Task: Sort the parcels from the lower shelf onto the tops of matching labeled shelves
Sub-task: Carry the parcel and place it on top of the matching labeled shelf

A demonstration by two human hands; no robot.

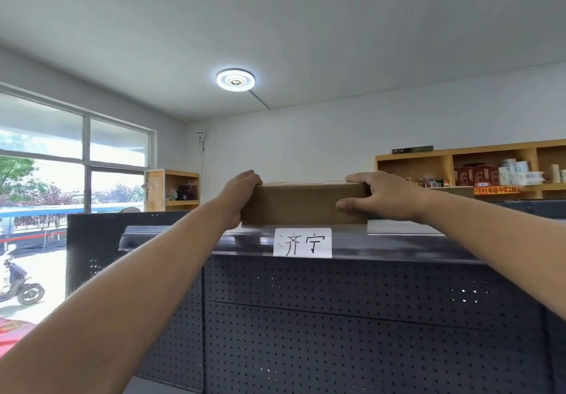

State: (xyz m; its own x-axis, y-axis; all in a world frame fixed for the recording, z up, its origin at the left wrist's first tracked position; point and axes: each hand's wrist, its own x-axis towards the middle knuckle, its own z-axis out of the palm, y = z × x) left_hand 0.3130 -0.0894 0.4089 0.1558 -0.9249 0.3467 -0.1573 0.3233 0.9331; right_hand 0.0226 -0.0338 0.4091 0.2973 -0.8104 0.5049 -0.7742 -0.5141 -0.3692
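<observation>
A brown cardboard parcel (294, 205) rests on the top of a dark perforated metal shelf (398, 240), right above a white paper label (302, 242) with handwritten characters. My left hand (240, 196) grips the parcel's left end, fingers curled over its top edge. My right hand (382, 196) holds the right end, with the thumb on the front face and the fingers on top. Both arms reach up and forward to it. The lower shelf and other parcels are out of view.
A second dark shelf panel (92, 240) stands to the left. Wooden cubby shelves (477, 167) with small goods line the back right wall, and a smaller wooden unit (180, 190) sits by the window (73, 161). A scooter (21, 283) is parked outside.
</observation>
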